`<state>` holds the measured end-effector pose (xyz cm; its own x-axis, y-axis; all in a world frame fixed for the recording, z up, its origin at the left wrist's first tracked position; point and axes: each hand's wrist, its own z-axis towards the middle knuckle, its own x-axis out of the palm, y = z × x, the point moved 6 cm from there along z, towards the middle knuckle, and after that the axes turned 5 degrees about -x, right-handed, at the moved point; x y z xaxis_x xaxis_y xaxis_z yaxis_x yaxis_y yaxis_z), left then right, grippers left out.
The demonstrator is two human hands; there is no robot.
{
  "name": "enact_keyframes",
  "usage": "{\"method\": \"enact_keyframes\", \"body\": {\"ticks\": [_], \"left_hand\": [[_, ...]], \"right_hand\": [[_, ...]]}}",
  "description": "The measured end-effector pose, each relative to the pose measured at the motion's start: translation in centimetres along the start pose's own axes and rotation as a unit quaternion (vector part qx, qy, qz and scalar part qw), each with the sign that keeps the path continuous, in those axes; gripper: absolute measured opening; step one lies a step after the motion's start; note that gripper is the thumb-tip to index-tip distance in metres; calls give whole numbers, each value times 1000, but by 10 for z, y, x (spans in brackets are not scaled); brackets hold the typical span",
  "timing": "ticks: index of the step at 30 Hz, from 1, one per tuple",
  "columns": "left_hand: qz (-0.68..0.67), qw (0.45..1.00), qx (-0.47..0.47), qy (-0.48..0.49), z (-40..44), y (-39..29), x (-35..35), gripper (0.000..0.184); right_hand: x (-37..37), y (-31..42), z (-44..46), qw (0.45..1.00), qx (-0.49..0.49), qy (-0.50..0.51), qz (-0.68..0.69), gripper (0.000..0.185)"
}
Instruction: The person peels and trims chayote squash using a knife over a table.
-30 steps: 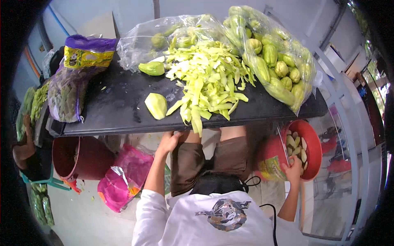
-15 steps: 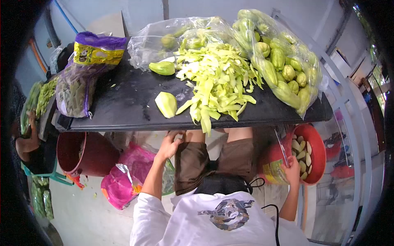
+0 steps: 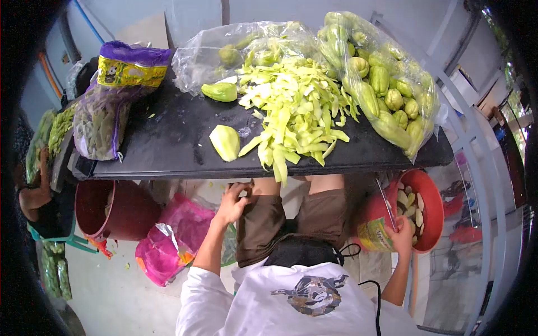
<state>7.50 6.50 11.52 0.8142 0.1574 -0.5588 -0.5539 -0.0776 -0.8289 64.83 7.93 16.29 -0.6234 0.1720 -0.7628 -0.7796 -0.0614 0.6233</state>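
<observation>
My right hand [image 3: 400, 236] is closed round a knife [image 3: 386, 203], low on the right beside the red bucket [image 3: 436, 224]. The thin blade points up towards the table edge. Cut pale green pieces [image 3: 412, 204] lie inside that bucket. My left hand [image 3: 232, 203] rests by my knee under the table edge, empty, fingers loosely bent and apart from the thumb. On the black table [image 3: 174, 140] lie a peeled chayote [image 3: 225, 143], an unpeeled-looking green chayote [image 3: 219, 92] and a large heap of peelings [image 3: 297, 112].
A clear bag of whole chayotes [image 3: 386, 84] leans at the table's right; another clear bag [image 3: 196, 56] lies behind the peelings. A purple net bag [image 3: 101, 120] stands left. Below are a dark red bin [image 3: 123, 210] and a pink bag [image 3: 168, 241]. Another person's arm [image 3: 38, 193] shows far left.
My left hand has shifted slightly, its thumb and fingers now more bent. My right hand and the knife have moved slightly. The things on the table keep their places.
</observation>
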Motion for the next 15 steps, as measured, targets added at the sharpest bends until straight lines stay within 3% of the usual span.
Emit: {"method": "enact_keyframes", "body": {"ticks": [2, 4, 12, 15], "left_hand": [[-9, 1000, -6, 18, -9, 5, 4, 41], [97, 992, 15, 84, -32, -10, 5, 41], [18, 1000, -14, 12, -4, 2, 4, 45], [66, 996, -8, 59, -23, 1, 6, 46]], "right_hand": [[-11, 10, -4, 999, 0, -12, -48, 41], [-15, 20, -7, 998, 13, -19, -59, 40], [10, -40, 0, 999, 3, 22, 44, 42], [7, -51, -3, 1000, 7, 18, -2, 44]]}}
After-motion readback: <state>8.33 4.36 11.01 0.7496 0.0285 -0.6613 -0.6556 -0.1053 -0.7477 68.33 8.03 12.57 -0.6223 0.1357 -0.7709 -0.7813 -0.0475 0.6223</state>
